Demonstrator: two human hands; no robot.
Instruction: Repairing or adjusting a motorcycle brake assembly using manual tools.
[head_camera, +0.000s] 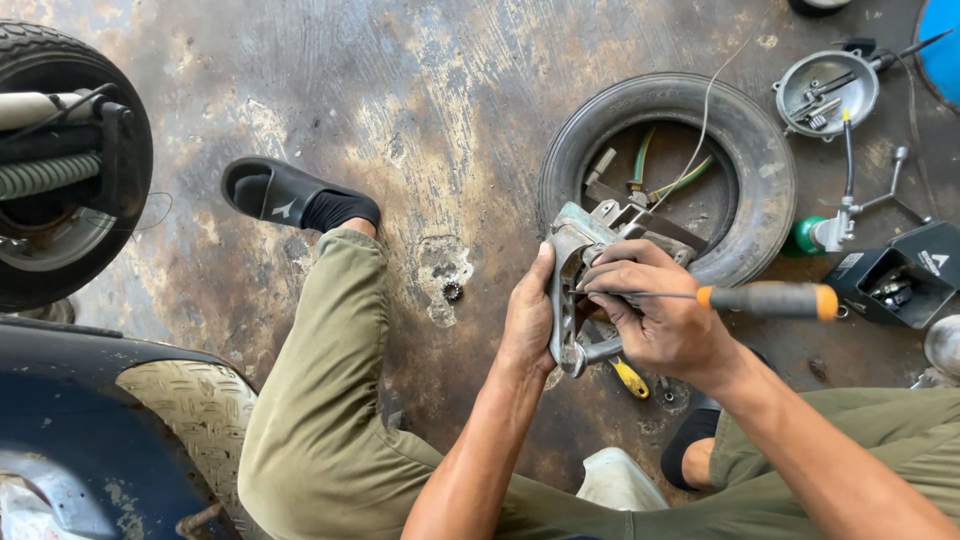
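Currently a grey metal engine part (585, 285) is gripped by the left hand (530, 320), whose fingers are closed around its left side. It is held above the stained concrete floor (420, 120), just in front of a small tyre (668, 170) lying flat. A screwdriver (740, 298) with an orange-grey handle is held in the right hand (660, 315), closed on the shaft, and its tip is placed on the part. A round metal dish (828, 92) with small parts is seen near the upper right corner of the floor.

A tyre (668, 165) is being left lying far right, a round metal cover (826, 92) beyond it, a wheel (60, 160) far left.
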